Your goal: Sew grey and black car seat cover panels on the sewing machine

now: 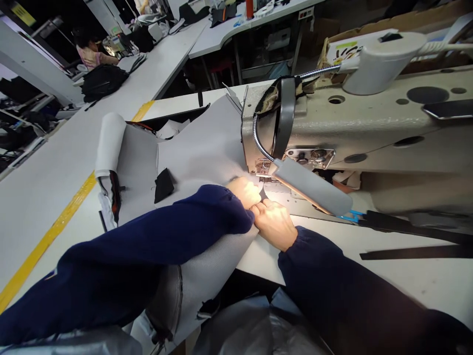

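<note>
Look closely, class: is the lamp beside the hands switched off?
No, the lamp casts bright light on the left hand and right hand.

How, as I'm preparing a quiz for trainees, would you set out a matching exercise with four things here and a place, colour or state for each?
Things:
1. left hand
2. tape strip
3. left sleeve
4. lamp

Descriptions:
A. dark blue
B. lit, by the sewing machine
C. on the grey material
D. yellow, on the white table

Pairs: 1-C, 2-D, 3-A, 4-B
</note>
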The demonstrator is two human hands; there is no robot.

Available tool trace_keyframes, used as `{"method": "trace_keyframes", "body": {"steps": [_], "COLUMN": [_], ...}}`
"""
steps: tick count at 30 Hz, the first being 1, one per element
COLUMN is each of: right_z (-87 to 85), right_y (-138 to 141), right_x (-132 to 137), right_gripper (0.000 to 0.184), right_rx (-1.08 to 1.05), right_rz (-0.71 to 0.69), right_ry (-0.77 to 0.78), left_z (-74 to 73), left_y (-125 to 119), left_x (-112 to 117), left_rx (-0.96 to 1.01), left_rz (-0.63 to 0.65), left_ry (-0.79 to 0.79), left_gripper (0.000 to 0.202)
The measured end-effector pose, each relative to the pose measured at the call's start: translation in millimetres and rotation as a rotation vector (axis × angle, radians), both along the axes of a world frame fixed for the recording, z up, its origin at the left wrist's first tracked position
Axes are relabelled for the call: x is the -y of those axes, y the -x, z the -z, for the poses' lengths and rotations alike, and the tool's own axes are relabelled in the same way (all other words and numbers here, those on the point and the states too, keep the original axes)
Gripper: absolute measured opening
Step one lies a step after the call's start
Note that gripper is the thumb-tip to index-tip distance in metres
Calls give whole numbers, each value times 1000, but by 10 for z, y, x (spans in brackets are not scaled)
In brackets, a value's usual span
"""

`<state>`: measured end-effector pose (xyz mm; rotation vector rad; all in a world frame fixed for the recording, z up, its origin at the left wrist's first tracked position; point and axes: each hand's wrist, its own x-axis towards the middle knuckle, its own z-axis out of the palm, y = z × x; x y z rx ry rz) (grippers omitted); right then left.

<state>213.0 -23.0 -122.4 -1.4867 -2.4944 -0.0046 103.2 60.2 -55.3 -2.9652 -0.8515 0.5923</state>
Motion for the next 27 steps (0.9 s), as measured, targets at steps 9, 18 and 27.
{"method": "trace_keyframes", "body": {"steps": [9, 18, 27], "right_z": [62, 68, 44], "right_y": [-78, -176, 137], "right_x": [-106, 316, 264], "right_gripper": [24, 39, 39], "right_rx": [-26, 179, 327], "right_rz": [-47, -259, -199], "right_ry": [-90, -290, -263], "left_z": [-88, -505, -273], "left_y": [-121, 304, 131], "left_x": [-19, 153, 243], "left_rx": [-79, -113, -47], "left_rz": [-29, -113, -81], "left_ry": [-6, -203, -65], "left_gripper": [23, 25, 22]}}
